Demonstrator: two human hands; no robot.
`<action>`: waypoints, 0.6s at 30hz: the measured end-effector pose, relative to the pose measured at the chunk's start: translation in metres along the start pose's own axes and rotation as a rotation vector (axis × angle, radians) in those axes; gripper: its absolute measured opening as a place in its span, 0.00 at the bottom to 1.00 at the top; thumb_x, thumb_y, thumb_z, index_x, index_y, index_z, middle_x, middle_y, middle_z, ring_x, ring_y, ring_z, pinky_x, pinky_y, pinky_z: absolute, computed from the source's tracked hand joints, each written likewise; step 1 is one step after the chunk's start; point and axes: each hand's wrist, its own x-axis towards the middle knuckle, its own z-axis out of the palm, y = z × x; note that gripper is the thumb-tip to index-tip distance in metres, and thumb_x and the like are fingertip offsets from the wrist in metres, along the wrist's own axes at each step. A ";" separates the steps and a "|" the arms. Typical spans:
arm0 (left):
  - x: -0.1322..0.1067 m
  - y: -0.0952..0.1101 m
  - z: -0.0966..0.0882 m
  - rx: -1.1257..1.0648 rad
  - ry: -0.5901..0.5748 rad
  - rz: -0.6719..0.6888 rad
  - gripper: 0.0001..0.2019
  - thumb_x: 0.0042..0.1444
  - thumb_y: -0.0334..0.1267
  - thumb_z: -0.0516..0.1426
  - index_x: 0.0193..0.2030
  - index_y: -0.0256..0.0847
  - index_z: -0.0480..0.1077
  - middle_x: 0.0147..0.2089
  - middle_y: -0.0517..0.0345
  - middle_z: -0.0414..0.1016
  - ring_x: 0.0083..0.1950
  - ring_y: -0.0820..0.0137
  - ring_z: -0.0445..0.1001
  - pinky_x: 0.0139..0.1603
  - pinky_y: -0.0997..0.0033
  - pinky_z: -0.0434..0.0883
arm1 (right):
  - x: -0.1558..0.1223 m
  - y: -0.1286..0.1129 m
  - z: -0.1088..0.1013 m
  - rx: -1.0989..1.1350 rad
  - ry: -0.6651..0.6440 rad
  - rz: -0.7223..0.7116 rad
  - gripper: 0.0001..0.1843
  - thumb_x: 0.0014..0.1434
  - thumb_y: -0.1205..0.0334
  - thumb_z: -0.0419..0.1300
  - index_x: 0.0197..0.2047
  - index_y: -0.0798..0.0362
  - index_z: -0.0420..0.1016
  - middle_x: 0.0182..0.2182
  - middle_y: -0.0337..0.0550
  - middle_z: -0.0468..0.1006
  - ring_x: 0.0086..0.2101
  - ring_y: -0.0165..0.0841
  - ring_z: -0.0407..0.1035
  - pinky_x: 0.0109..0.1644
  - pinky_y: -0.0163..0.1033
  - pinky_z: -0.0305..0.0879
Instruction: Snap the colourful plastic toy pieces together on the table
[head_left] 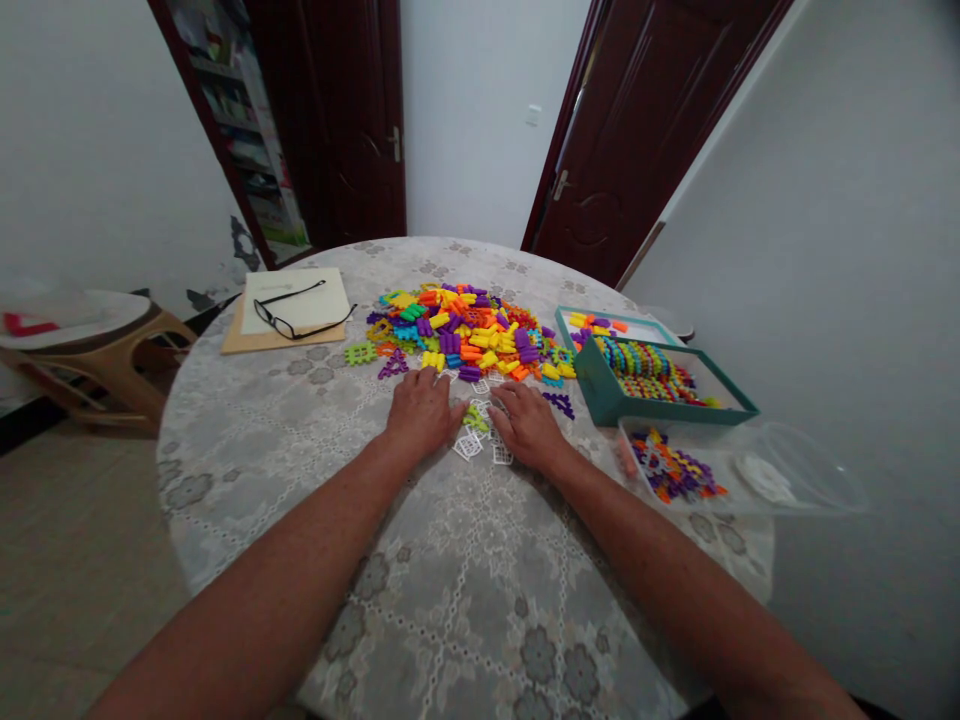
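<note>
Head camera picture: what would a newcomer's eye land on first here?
Most likely the bright heap of plastic pieces, yellow, purple and orange among them, on the patterned tablecloth. Next, perhaps, the left hand and right hand just in front of it, with a yellow-green piece and white lattice pieces between them. At the left, dark-framed glasses lie on papers; at the right sits a green box.

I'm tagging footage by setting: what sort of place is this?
Probably a room in a home: a round table with a floral tablecloth, a dark-red panelled door and filled shelves beyond a doorway.
</note>
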 end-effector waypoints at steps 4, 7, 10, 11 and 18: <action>0.000 -0.001 0.003 -0.003 -0.001 0.010 0.26 0.71 0.56 0.53 0.63 0.40 0.73 0.68 0.38 0.68 0.68 0.44 0.64 0.65 0.46 0.66 | 0.010 -0.015 -0.006 -0.127 -0.070 0.047 0.25 0.76 0.45 0.50 0.68 0.45 0.72 0.65 0.53 0.71 0.59 0.49 0.66 0.63 0.54 0.64; 0.000 0.000 0.001 -0.009 -0.008 0.042 0.25 0.72 0.56 0.51 0.61 0.39 0.74 0.67 0.38 0.70 0.67 0.45 0.64 0.65 0.46 0.65 | 0.010 -0.020 -0.008 -0.156 -0.081 0.049 0.25 0.76 0.42 0.50 0.66 0.43 0.74 0.64 0.53 0.70 0.59 0.50 0.65 0.61 0.54 0.64; 0.000 0.001 -0.002 -0.005 -0.015 0.057 0.23 0.71 0.55 0.53 0.57 0.38 0.76 0.64 0.38 0.71 0.66 0.46 0.65 0.65 0.48 0.66 | 0.007 -0.017 -0.009 -0.137 -0.073 0.023 0.23 0.76 0.43 0.51 0.63 0.45 0.76 0.62 0.52 0.71 0.58 0.47 0.66 0.62 0.52 0.63; 0.000 0.001 -0.002 -0.006 -0.012 0.056 0.23 0.70 0.55 0.54 0.55 0.38 0.76 0.64 0.38 0.72 0.66 0.46 0.66 0.65 0.48 0.66 | 0.007 -0.015 -0.009 -0.128 -0.071 0.017 0.23 0.76 0.43 0.51 0.61 0.46 0.77 0.61 0.52 0.72 0.58 0.45 0.66 0.63 0.51 0.63; 0.002 -0.003 0.004 -0.050 -0.007 0.091 0.21 0.69 0.52 0.56 0.58 0.38 0.75 0.63 0.39 0.73 0.66 0.50 0.66 0.67 0.51 0.65 | 0.006 -0.004 -0.007 -0.082 -0.045 0.020 0.18 0.76 0.49 0.53 0.48 0.51 0.79 0.53 0.52 0.76 0.52 0.42 0.69 0.59 0.46 0.64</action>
